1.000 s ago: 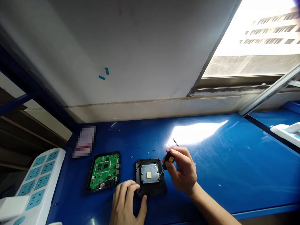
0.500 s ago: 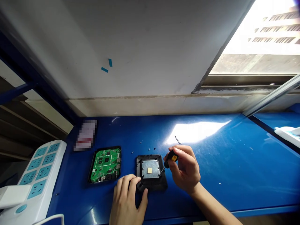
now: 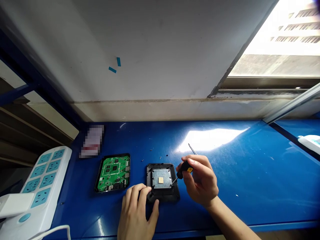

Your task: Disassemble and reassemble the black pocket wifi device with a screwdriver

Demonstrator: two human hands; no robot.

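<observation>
A square black plastic cover (image 3: 163, 197) lies on the blue table, its inner side up. Inside it sits a silver metal plate (image 3: 166, 174) with a small beige pad (image 3: 160, 180) on it. My left hand (image 3: 137, 211) grips the cover's near left corner, index finger on the left side and thumb at the near edge. In my right hand (image 3: 200, 181) is a black and yellow screwdriver (image 3: 184, 169), tilted, its tip at the plate's lower right corner. Another thin metal shaft (image 3: 192, 149) sticks out behind the right hand; its other end is hidden.
A green circuit board (image 3: 113, 173) in a black tray is left of the cover. Several small screws (image 3: 160, 157) lie behind the cover. At far left stands a white power strip (image 3: 43, 180) with a plug and cable. A blurred-out flat object (image 3: 92, 141) lies behind the board.
The view has shifted slightly. Both hands hold nearly the same pose, and the screwdriver tip stays at the plate's lower right corner.
</observation>
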